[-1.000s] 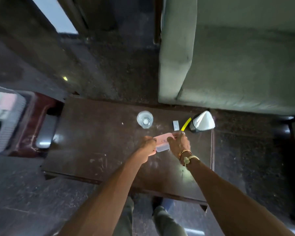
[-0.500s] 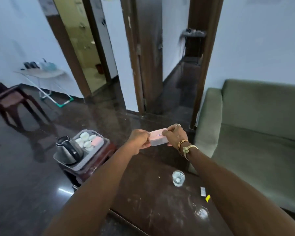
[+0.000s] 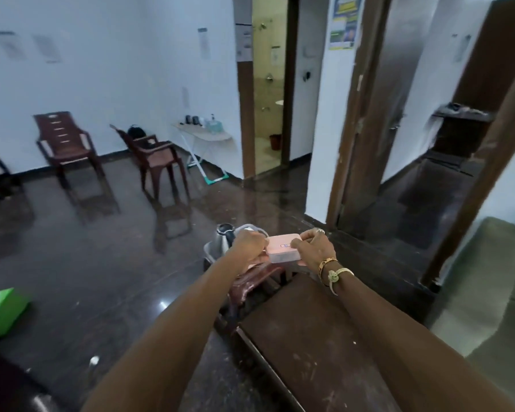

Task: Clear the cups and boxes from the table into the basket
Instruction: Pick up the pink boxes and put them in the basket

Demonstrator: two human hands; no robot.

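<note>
A small pink box (image 3: 281, 248) with a clear lower half hangs in the air between my two hands. My left hand (image 3: 248, 245) grips its left end and my right hand (image 3: 315, 247) grips its right end. The box is above a grey basket (image 3: 210, 249) that stands on a dark red stool (image 3: 250, 281). My hands hide most of the basket. A steel kettle (image 3: 224, 237) with a black lid shows in the basket's left part. The dark wooden table (image 3: 315, 346) lies below my right forearm.
Two brown plastic chairs (image 3: 66, 144) stand by the far wall, with a small white table (image 3: 202, 135) beside them. A green sofa (image 3: 488, 292) is at the right edge. A green object (image 3: 0, 310) lies on the dark floor at left.
My hands lifted the pink box off the table and carried it left, over the basket. The view swung up and left, so the glass cup and the table's right end left the frame.
</note>
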